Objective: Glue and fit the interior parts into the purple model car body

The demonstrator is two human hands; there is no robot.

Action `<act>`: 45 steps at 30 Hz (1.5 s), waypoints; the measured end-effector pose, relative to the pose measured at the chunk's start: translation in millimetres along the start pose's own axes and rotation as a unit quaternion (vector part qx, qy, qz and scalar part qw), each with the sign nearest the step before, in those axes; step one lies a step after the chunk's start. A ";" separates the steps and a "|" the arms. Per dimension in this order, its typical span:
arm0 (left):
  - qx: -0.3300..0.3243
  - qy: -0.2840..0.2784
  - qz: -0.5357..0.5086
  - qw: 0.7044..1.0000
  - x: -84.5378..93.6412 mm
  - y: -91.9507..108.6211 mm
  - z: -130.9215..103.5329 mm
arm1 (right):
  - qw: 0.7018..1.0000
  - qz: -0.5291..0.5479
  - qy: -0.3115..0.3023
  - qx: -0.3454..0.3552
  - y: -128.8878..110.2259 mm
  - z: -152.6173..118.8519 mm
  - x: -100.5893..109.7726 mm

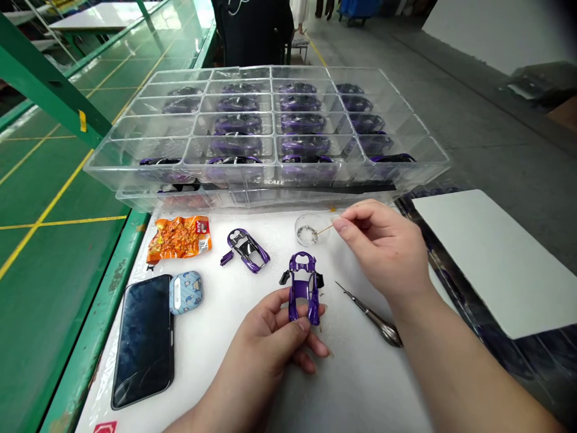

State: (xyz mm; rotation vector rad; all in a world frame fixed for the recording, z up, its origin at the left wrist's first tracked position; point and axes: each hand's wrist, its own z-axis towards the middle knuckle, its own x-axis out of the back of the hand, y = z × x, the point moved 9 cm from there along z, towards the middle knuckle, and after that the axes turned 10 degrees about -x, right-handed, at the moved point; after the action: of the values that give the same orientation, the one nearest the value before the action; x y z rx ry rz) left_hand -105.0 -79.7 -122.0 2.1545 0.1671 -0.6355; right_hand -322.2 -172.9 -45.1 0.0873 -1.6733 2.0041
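Observation:
My left hand (283, 337) grips the rear end of a purple toy car body (303, 288), its small black-lined doors swung out to both sides. Pinched in my right hand (383, 246) is a thin wooden stick (325, 228). The stick's far tip dips into a small clear cup (309, 231) with whitish stuff at the bottom. A second purple car body (249, 249) lies to the left on the white table, one door standing out. Below my right hand rests a pointed metal tool (369, 314) with a thick shiny handle.
Stacked clear compartment trays (270, 174) of purple car bodies span the table's back. On the left are an orange snack packet (179, 238), a phone (143, 343) and a blue patterned earbud case (186, 292). A white board (500, 258) lies at right, beside a green frame-lined floor (58, 174) opposite.

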 end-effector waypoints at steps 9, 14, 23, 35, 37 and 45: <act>-0.009 0.002 -0.004 1.000 3.2 0.4 0.7 | 0.988 0.090 -0.120 -0.020 -6.6 -4.5 -13.2; -0.009 0.013 -0.009 1.000 4.7 0.9 -1.3 | 0.986 0.070 -0.151 -0.026 -6.5 -7.6 -18.2; -0.011 0.029 -0.002 1.000 7.6 1.5 1.8 | 0.986 0.046 -0.154 -0.033 -4.2 -7.1 -23.5; -0.006 0.031 -0.005 0.999 7.9 1.8 0.8 | 0.987 0.004 -0.158 -0.029 -5.7 -8.7 -25.3; -0.006 0.033 -0.007 0.999 7.9 1.7 0.1 | 0.987 0.001 -0.159 -0.027 -5.7 -8.8 -25.2; -0.008 0.039 -0.012 0.999 7.9 2.8 -1.6 | 0.986 0.005 -0.163 -0.016 -8.3 -9.8 -25.2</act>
State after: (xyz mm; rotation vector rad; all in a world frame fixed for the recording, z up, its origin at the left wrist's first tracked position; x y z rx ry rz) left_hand -96.6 -81.1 -123.1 2.1671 0.2392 -0.5614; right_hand -294.2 -171.6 -49.3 0.4157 -1.9043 2.0557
